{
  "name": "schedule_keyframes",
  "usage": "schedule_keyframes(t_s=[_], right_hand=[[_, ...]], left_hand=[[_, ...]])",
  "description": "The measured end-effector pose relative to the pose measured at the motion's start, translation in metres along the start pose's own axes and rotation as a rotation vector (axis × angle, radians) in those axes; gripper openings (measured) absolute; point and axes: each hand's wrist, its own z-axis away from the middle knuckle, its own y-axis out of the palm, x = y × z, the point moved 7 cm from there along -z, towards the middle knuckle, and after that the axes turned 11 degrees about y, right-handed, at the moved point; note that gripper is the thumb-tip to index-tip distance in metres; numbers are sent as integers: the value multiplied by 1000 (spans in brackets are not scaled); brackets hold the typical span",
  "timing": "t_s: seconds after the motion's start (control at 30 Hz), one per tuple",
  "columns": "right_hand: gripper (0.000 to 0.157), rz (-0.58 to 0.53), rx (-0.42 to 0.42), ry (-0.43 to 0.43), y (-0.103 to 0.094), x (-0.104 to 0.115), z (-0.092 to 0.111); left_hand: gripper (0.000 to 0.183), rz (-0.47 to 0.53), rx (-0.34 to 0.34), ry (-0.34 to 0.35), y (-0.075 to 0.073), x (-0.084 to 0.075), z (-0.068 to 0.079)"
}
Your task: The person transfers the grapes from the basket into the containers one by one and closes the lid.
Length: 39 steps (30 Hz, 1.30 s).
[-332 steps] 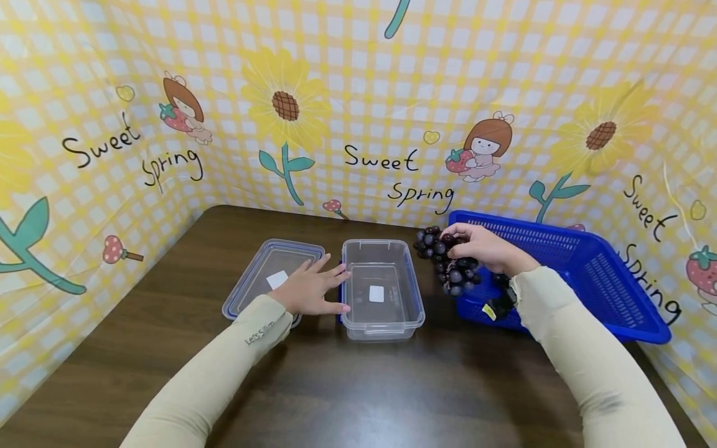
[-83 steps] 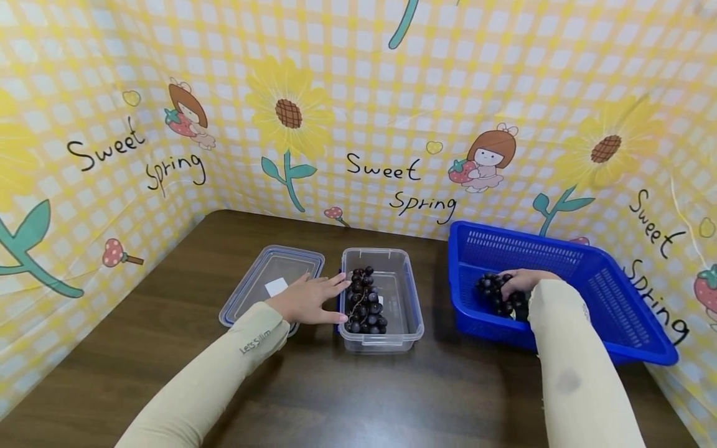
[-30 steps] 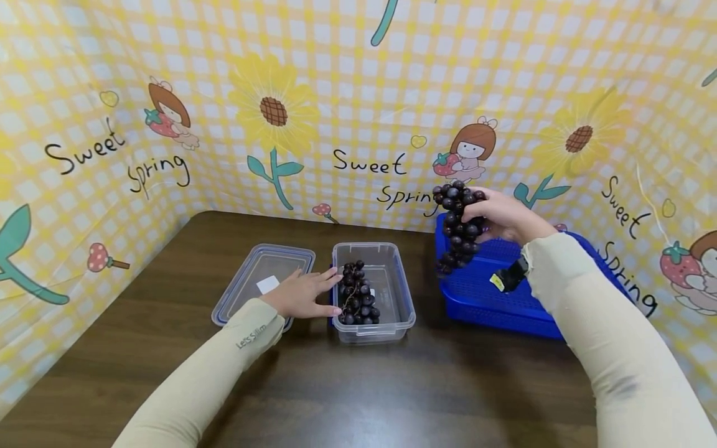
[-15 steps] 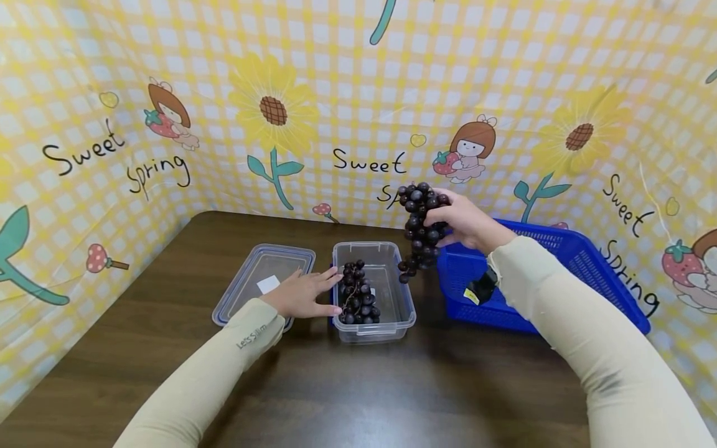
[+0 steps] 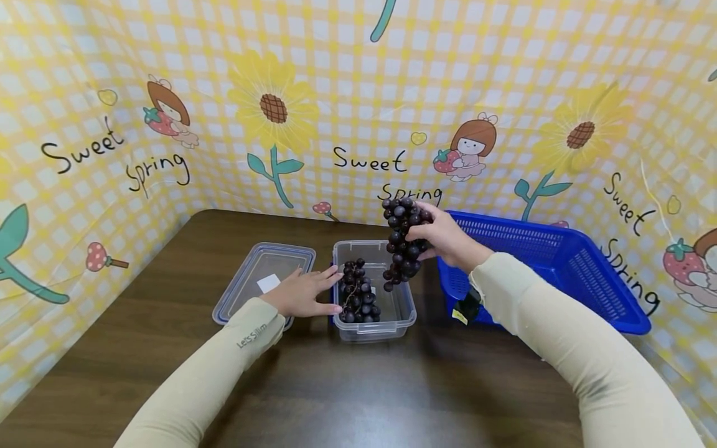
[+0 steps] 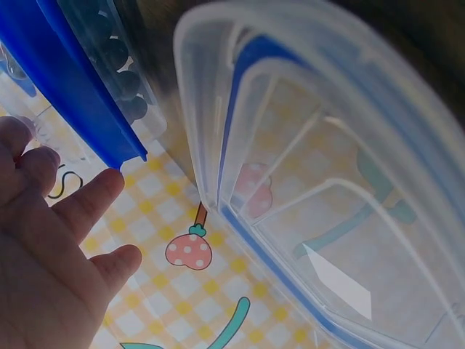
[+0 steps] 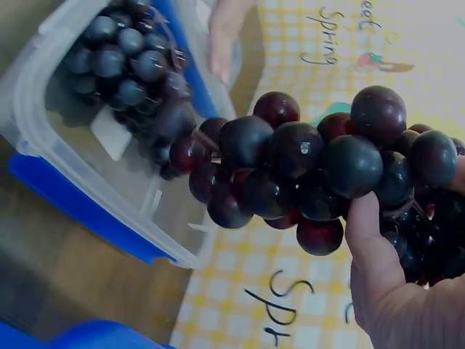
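My right hand grips a bunch of dark grapes, which hangs over the right half of a clear plastic container. In the right wrist view the thumb presses against the held grapes. A second bunch of grapes lies along the container's left side. My left hand spreads its fingers against the container's left rim. In the left wrist view the left hand's fingertips touch the blue side latch of the container.
A clear lid with a blue seal lies left of the container, partly beneath the left hand. To the right, a blue plastic basket stands near the right forearm. A yellow checked cloth rises behind the brown table.
One bunch of grapes was put into the container earlier. My right hand then lifted another from the blue basket and carried it left over the container. The left hand stays at the rim.
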Motion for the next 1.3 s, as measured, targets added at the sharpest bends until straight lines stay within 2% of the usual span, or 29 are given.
schedule_keyframes(t_s=[0.3,0.47,0.8,1.3], right_hand=[[81,-37,-20,-12,17,-30,-3],[79,-31,-28,11,22,-48,-5],[77,-15,21,76,33,-78,-7],[79,25,63,152,45,-92,-22]], left_hand=[[82,-5,1,-1,1,0,-1],[82,10,1,4,0,-1,0],[82,-4,-1,7,0,1,0],[81,7,-5,14,-3,-3,1]])
